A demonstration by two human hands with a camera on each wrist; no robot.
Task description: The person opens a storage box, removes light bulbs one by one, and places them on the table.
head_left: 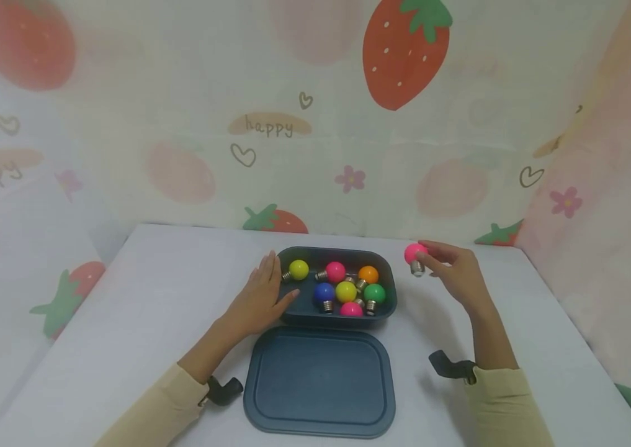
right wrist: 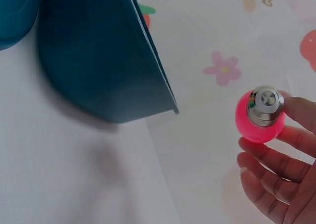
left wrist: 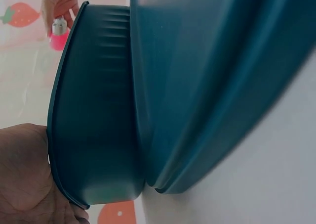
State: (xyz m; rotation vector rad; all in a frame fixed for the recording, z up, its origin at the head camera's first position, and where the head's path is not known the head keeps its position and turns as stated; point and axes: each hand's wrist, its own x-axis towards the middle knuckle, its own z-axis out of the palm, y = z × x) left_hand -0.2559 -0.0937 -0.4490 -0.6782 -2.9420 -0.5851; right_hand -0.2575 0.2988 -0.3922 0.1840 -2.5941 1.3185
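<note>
- Pink and glossy, a small bulb [head_left: 414,253] with a silver screw base sits pinched in the fingertips of the right hand [head_left: 456,273], right of centre in the head view, held in the air just off the box's right rim.
- In the right wrist view the same bulb [right wrist: 260,116] shows at the right edge, its metal base toward the camera, with the fingers [right wrist: 276,164] curled beneath and beside it.
- The dark teal box [head_left: 384,267] stands at the middle of the white table [head_left: 125,298]; inside lie two yellow bulbs, two pink, one orange, one green and one blue.
- The left hand [head_left: 259,298] rests flat against the box's left wall, fingers straight and holding nothing; the left wrist view shows its palm [left wrist: 22,174] at lower left, touching the box's rim.
- The matching lid [head_left: 319,382] lies flat on the table at lower centre, just in front of the box.
- A strawberry-print cloth [head_left: 404,56] fills the top of the frame.
</note>
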